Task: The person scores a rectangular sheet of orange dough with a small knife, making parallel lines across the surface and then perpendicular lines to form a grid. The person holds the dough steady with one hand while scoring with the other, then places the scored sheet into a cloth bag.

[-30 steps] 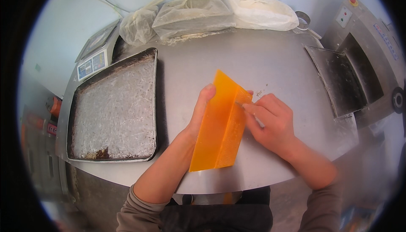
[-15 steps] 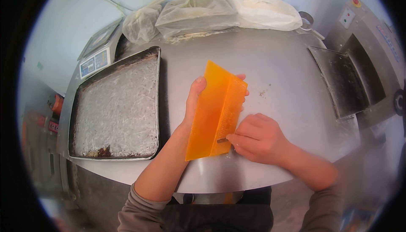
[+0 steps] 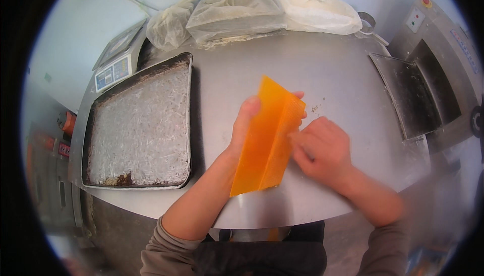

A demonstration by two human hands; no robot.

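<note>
My left hand (image 3: 247, 120) grips a translucent orange plastic scraper (image 3: 262, 142), a long slab with a thicker textured strip along its right side. My left thumb lies along its left edge, and fingertips curl round the far right edge. The scraper is tilted above the metal table. Close to the strip's right edge, my right hand (image 3: 325, 150) is closed and blurred by motion. A small dark strip (image 3: 310, 159) shows at its fingers, mostly hidden; its kind cannot be made out.
A worn baking tray (image 3: 136, 125) lies on the steel table (image 3: 227, 69) at the left, before a digital scale (image 3: 113, 72). Tied plastic bags (image 3: 237, 16) line the wall. Crumbs (image 3: 316, 109) lie beyond my right hand. A metal machine (image 3: 433, 74) with an open chute stands at the right.
The orange scraper and my left hand have shifted slightly right. My right hand has moved up along the strip, away from its near end, and the dark strip shows less.
</note>
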